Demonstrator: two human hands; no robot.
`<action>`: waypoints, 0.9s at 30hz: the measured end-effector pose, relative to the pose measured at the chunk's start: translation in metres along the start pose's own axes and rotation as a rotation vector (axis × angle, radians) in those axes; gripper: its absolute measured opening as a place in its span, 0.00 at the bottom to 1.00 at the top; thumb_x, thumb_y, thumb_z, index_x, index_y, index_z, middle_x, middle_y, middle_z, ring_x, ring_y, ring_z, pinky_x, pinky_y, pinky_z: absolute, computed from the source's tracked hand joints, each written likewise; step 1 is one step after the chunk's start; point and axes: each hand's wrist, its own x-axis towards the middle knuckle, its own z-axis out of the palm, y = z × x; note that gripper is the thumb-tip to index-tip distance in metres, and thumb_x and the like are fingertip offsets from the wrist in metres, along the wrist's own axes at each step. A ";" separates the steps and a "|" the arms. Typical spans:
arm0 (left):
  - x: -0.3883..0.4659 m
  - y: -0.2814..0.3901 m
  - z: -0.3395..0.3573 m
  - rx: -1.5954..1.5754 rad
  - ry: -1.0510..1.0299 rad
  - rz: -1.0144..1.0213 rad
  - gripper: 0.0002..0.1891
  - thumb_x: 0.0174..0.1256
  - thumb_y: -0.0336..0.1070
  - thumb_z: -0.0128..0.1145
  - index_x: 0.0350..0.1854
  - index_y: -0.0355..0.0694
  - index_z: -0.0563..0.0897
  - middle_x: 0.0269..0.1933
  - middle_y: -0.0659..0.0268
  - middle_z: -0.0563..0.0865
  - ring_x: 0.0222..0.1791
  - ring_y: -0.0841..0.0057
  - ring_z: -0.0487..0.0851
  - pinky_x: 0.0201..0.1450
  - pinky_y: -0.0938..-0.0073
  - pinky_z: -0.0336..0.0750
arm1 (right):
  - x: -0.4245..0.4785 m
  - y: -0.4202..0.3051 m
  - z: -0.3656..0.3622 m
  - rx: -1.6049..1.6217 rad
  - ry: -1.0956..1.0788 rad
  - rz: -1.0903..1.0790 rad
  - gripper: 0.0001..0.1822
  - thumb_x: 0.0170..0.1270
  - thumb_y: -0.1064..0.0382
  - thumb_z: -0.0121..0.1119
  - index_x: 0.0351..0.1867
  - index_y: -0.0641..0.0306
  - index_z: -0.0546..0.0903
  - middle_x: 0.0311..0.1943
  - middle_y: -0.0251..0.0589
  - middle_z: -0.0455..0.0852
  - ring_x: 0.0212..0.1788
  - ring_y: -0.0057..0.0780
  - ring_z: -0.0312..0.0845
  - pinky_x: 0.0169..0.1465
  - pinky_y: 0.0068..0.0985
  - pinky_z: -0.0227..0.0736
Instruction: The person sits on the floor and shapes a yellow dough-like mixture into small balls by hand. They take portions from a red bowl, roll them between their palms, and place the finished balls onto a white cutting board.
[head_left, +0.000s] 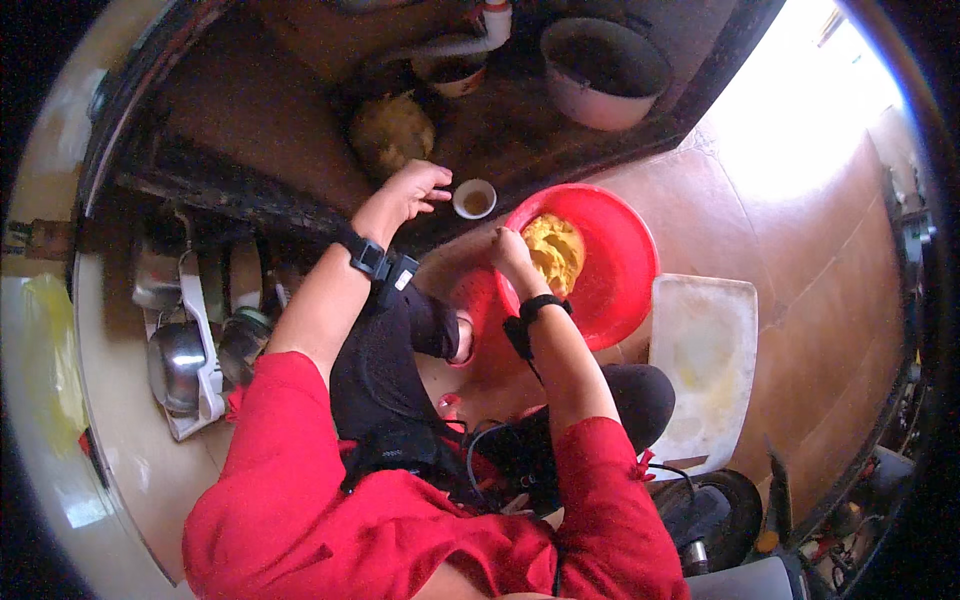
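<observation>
My left hand (420, 187) is in the air left of a small white cup (475, 199) with a brownish liquid in it; its fingers are partly bent and apart, with nothing visible between them. The cup stands near the edge of the dark ledge. A red plastic basin (626, 277), tilted a little, holds a lump of yellow dough (555, 251) against its left side. At the basin's left rim, my right hand (514, 251) is closed on the edge; its fingertips are partly hidden.
Beyond my left hand lies a round, pale yellowish mass (394, 131). A large pot (604, 75), a bowl (457, 79) and a white drainpipe (480, 41) are farther back. Right of the basin lies a worn whitish board (705, 360). A metal pan (176, 367) is at left.
</observation>
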 end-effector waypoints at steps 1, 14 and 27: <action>0.003 -0.004 -0.004 -0.031 -0.005 -0.008 0.16 0.64 0.38 0.54 0.54 0.43 0.76 0.50 0.66 0.82 0.46 0.72 0.83 0.58 0.49 0.66 | 0.001 -0.003 0.001 0.035 0.013 0.014 0.14 0.53 0.65 0.57 0.42 0.67 0.77 0.38 0.60 0.82 0.45 0.56 0.78 0.46 0.43 0.74; -0.007 -0.015 -0.009 -0.042 -0.034 0.069 0.13 0.64 0.39 0.56 0.49 0.44 0.79 0.46 0.69 0.83 0.41 0.77 0.84 0.46 0.71 0.74 | 0.048 -0.008 0.020 0.209 0.172 0.302 0.10 0.57 0.66 0.55 0.37 0.71 0.76 0.32 0.60 0.83 0.42 0.55 0.80 0.43 0.44 0.75; -0.022 -0.002 -0.002 0.019 -0.074 0.133 0.14 0.65 0.41 0.56 0.50 0.43 0.79 0.46 0.70 0.83 0.43 0.80 0.83 0.43 0.81 0.74 | 0.080 0.011 0.046 0.231 0.163 0.377 0.22 0.41 0.68 0.73 0.39 0.72 0.78 0.36 0.57 0.85 0.41 0.48 0.83 0.42 0.38 0.78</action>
